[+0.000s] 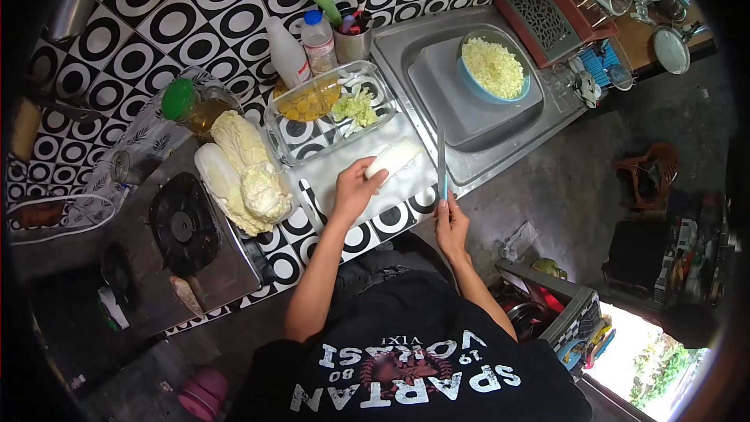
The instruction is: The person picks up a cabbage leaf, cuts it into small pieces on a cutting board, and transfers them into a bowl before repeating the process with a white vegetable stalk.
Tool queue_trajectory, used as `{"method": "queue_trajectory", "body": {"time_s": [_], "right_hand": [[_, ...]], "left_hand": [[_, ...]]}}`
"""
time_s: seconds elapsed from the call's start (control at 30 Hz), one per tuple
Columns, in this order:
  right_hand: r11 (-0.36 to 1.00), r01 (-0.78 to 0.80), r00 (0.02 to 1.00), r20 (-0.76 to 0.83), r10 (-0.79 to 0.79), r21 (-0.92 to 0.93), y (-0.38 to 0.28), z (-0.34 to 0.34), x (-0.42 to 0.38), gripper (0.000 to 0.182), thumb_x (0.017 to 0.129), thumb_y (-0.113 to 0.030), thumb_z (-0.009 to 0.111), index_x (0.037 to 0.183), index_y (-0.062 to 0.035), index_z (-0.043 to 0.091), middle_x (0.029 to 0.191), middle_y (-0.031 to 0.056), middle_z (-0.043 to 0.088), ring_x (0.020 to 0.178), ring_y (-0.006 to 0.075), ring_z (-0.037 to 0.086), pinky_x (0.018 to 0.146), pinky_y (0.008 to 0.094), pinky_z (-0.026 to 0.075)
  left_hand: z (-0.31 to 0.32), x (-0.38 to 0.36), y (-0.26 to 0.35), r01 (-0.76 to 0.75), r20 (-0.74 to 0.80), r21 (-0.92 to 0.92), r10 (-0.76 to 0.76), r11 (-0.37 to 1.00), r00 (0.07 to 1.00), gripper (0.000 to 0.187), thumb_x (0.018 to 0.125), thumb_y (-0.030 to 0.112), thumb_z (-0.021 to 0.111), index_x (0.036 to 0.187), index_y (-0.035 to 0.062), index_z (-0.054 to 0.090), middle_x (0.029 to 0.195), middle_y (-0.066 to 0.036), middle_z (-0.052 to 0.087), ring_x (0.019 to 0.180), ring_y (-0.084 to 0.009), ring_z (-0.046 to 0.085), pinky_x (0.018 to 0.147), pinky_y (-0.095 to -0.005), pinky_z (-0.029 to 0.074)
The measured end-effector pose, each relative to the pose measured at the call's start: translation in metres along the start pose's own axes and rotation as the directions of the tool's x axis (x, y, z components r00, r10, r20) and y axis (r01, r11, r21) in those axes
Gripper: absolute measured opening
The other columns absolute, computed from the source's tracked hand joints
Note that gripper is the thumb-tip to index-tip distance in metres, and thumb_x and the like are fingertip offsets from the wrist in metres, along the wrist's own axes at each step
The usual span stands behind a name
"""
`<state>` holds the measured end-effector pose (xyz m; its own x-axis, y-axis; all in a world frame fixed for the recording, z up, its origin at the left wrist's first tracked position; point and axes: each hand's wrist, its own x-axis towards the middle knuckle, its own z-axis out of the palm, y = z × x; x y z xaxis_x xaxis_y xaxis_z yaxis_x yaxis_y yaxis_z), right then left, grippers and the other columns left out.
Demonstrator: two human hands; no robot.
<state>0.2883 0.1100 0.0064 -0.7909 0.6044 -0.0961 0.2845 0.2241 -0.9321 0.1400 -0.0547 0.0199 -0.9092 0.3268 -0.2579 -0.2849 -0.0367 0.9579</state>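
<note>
My left hand (358, 187) is closed on a pale piece of napa cabbage (397, 157), which rests on the white cutting board (367, 201). In my right hand (452, 227) is a kitchen knife (441, 158); its blade points away from me, over the board's right end and the sink edge, apart from the cabbage piece. Behind the board, a glass dish (275, 143) holds some leafy cabbage scraps (355, 108). Chopped cabbage (494, 68) fills a blue bowl (466, 84) in the sink area. Whole napa cabbages (238, 176) lie left of the board.
A gas stove (234, 262) stands at the left, beside a green-lidded jar (181, 101). The metal sink (414, 51) is on the right. A white bottle (286, 51), a blue-capped bottle (318, 41) and a utensil cup (353, 45) stand by the tiled wall.
</note>
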Motion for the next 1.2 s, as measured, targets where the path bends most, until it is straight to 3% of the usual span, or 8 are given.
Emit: {"method": "queue_trajectory", "body": {"time_s": [0.07, 0.13, 0.27, 0.4, 0.47, 0.53, 0.83, 1.2], "right_hand": [[0.998, -0.043, 0.998, 0.049, 0.045, -0.044, -0.001, -0.002, -0.004, 0.038, 0.094, -0.021, 0.048, 0.126, -0.0021, 0.05, 0.066, 0.0047, 0.056, 0.059, 0.0114, 0.054, 0.057, 0.0269, 0.045], [0.993, -0.078, 0.991, 0.099, 0.087, -0.089, 0.002, -0.005, -0.003, 0.037, 0.093, -0.018, 0.048, 0.125, -0.001, 0.05, 0.067, 0.0099, 0.059, 0.063, 0.0149, 0.058, 0.063, 0.0297, 0.047], [0.974, 0.01, 0.979, 0.201, 0.037, -0.227, 0.009, -0.009, -0.007, 0.033, 0.092, -0.016, 0.048, 0.12, 0.0007, 0.053, 0.074, 0.0164, 0.063, 0.066, 0.0233, 0.063, 0.065, 0.0319, 0.048], [0.953, 0.142, 0.942, 0.333, -0.047, -0.267, 0.008, -0.006, -0.002, 0.034, 0.092, -0.017, 0.047, 0.121, 0.0003, 0.051, 0.084, 0.0242, 0.062, 0.077, 0.0377, 0.061, 0.07, 0.0409, 0.048], [0.936, 0.164, 0.92, 0.39, -0.033, -0.31, 0.01, 0.0, 0.005, 0.034, 0.092, -0.017, 0.045, 0.121, 0.0002, 0.05, 0.088, 0.0267, 0.061, 0.081, 0.0425, 0.06, 0.072, 0.0444, 0.048], [0.912, 0.107, 0.9, 0.428, 0.081, -0.397, 0.003, 0.002, 0.012, 0.032, 0.093, -0.018, 0.042, 0.119, -0.0002, 0.049, 0.091, 0.0286, 0.06, 0.086, 0.0465, 0.056, 0.074, 0.049, 0.046], [0.751, 0.283, 0.862, 0.501, 0.074, -0.597, -0.029, -0.015, 0.039, 0.023, 0.094, -0.019, 0.039, 0.095, 0.001, 0.049, 0.079, 0.0275, 0.06, 0.071, 0.0462, 0.059, 0.065, 0.054, 0.047], [0.654, 0.279, 0.769, 0.572, 0.286, -0.703, -0.024, -0.015, 0.047, 0.017, 0.092, -0.016, 0.038, 0.094, 0.0008, 0.04, 0.077, 0.0287, 0.061, 0.075, 0.0474, 0.059, 0.068, 0.0542, 0.047]], "left_hand": [[0.004, 0.011, -0.02, 0.096, 0.004, -0.039, -0.096, 0.995, 0.995, 0.031, 0.075, 0.012, 0.072, 0.103, 0.0021, 0.063, 0.087, -0.013, 0.065, 0.068, -0.0181, 0.061, 0.064, -0.0277, 0.048], [-0.001, 0.014, -0.042, 0.09, -0.152, 0.534, -0.01, 0.841, 0.988, 0.034, 0.072, 0.015, 0.074, 0.102, 0.0031, 0.064, 0.087, -0.013, 0.065, 0.068, -0.0197, 0.061, 0.065, -0.0301, 0.049], [-0.01, 0.008, -0.056, -0.051, -0.12, 0.608, 0.154, 0.793, 0.981, 0.035, 0.07, 0.013, 0.074, 0.102, 0.0041, 0.064, 0.088, -0.014, 0.059, 0.064, -0.024, 0.059, 0.064, -0.0332, 0.049], [-0.002, 0.003, -0.039, 0.007, -0.143, 0.662, 0.117, 0.75, 0.983, 0.035, 0.072, 0.018, 0.072, 0.104, 0.0049, 0.064, 0.091, -0.012, 0.057, 0.07, -0.0244, 0.058, 0.07, -0.0335, 0.048], [0.004, 0.003, -0.032, -0.153, -0.02, 0.879, 0.355, 0.451, 0.934, 0.033, 0.073, 0.02, 0.07, 0.103, 0.0076, 0.066, 0.095, -0.01, 0.056, 0.086, -0.0271, 0.053, 0.079, -0.0356, 0.044], [0.008, 0.009, -0.032, -0.173, 0.027, 0.871, 0.307, 0.459, 0.951, 0.031, 0.074, 0.021, 0.07, 0.103, 0.0098, 0.067, 0.096, -0.009, 0.056, 0.091, -0.0273, 0.05, 0.082, -0.0364, 0.042], [0.028, 0.032, -0.046, -0.171, 0.09, 0.897, 0.209, 0.407, 0.974, 0.027, 0.074, 0.025, 0.068, 0.1, 0.0172, 0.069, 0.098, -0.004, 0.055, 0.094, -0.025, 0.048, 0.082, -0.0381, 0.038], [0.032, 0.033, -0.063, -0.221, -0.003, 0.805, 0.377, 0.551, 0.926, 0.025, 0.066, 0.021, 0.072, 0.091, 0.0216, 0.071, 0.095, 0.002, 0.05, 0.094, -0.0221, 0.043, 0.078, -0.0386, 0.029]]}}
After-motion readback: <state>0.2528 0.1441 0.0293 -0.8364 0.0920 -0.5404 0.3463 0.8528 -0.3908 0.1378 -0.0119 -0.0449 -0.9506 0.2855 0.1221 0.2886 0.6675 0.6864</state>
